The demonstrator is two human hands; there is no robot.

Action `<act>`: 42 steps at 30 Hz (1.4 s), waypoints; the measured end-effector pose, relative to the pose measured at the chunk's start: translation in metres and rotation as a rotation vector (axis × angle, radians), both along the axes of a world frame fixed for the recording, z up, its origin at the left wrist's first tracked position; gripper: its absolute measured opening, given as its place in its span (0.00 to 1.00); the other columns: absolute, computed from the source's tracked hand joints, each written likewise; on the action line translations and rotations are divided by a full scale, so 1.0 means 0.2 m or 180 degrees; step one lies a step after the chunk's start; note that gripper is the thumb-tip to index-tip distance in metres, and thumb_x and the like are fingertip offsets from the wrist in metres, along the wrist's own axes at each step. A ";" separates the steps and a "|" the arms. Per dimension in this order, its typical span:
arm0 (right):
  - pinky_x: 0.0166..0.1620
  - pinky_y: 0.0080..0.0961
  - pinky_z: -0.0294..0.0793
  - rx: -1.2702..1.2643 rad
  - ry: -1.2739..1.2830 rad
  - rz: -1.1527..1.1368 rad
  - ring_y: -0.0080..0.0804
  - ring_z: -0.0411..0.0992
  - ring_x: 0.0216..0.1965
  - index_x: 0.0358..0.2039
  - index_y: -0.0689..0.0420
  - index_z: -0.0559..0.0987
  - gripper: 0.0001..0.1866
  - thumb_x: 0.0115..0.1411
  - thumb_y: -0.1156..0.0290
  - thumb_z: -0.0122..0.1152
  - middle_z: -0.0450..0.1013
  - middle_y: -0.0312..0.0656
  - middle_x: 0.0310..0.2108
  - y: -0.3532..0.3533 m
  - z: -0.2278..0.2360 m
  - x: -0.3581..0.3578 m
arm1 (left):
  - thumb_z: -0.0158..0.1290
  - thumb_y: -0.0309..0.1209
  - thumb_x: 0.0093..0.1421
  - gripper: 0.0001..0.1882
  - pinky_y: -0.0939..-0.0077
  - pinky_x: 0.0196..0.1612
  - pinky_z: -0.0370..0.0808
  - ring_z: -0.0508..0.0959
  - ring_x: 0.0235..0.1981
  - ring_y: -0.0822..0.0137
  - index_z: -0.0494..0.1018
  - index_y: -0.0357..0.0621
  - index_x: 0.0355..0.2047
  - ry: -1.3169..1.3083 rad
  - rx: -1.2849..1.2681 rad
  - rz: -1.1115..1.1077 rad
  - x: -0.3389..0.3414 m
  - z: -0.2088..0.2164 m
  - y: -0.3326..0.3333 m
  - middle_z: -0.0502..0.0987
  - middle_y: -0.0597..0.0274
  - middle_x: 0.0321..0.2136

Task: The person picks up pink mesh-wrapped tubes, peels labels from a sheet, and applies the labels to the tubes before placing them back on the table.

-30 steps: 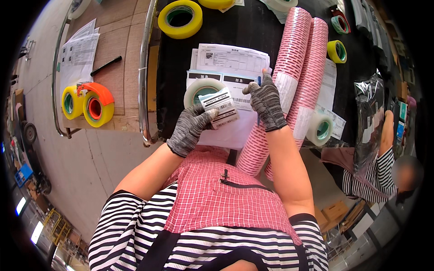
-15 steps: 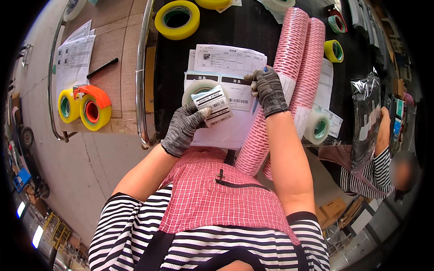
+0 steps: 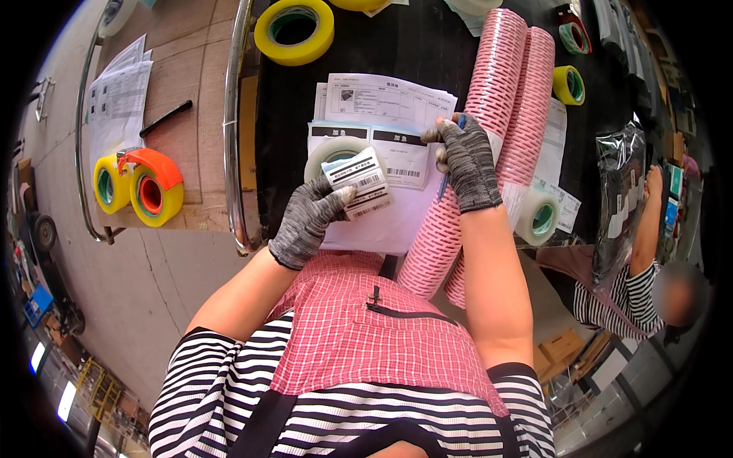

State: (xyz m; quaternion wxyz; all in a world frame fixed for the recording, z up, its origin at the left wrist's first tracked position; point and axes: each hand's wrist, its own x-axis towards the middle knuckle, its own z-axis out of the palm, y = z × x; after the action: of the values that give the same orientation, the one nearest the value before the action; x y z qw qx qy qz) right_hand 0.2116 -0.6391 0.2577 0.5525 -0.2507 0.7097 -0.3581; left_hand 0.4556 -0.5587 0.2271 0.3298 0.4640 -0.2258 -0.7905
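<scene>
Left hand (image 3: pixel 305 221), gloved grey, fingers closed on a small stack of white barcode labels (image 3: pixel 357 183), held just above a white tape roll (image 3: pixel 334 155) on the black counter (image 3: pixel 397 46). Right hand (image 3: pixel 467 162), also gloved, fingers curled around a blue pen (image 3: pixel 450 164), resting on printed sheets (image 3: pixel 385 103). Pink foam rolls (image 3: pixel 504 99) lie just beside it.

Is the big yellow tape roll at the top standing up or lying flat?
Lying flat. The yellow tape roll rests on its side face on the black table, so its round centre hole faces up.
</scene>
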 end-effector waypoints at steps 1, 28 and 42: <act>0.15 0.21 0.64 -0.0104 0.0137 0.0166 0.21 0.63 0.13 0.40 0.63 0.70 0.08 0.64 0.71 0.49 0.78 0.48 0.28 0.03 -0.03 -0.02 | 0.61 0.35 0.61 0.21 0.75 0.48 0.77 0.79 0.43 0.70 0.76 0.37 0.51 -0.0002 0.0000 -0.0011 0.00 0.00 0.00 0.81 0.59 0.42; 0.23 0.18 0.69 0.0321 0.0439 0.1781 0.17 0.67 0.18 0.38 0.60 0.76 0.07 0.64 0.70 0.56 0.78 0.37 0.25 0.24 0.07 -0.01 | 0.63 0.35 0.60 0.20 0.73 0.47 0.76 0.79 0.42 0.70 0.77 0.40 0.50 -0.0131 0.0011 -0.0019 -0.01 -0.02 0.00 0.81 0.60 0.41; 0.17 0.17 0.66 -0.0842 -0.0074 0.0126 0.18 0.66 0.15 0.59 0.61 0.64 0.22 0.66 0.73 0.53 0.77 0.41 0.24 0.30 0.07 -0.01 | 0.61 0.34 0.61 0.19 0.74 0.49 0.77 0.79 0.42 0.69 0.77 0.38 0.50 -0.0059 0.0019 -0.0014 -0.01 0.00 -0.01 0.81 0.60 0.41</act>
State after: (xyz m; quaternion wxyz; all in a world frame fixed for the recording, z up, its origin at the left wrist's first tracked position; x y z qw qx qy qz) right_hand 0.2092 -0.5782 0.2723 0.5298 -0.3312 0.6447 -0.4405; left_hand 0.4537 -0.5598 0.2265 0.3245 0.4717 -0.2275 -0.7876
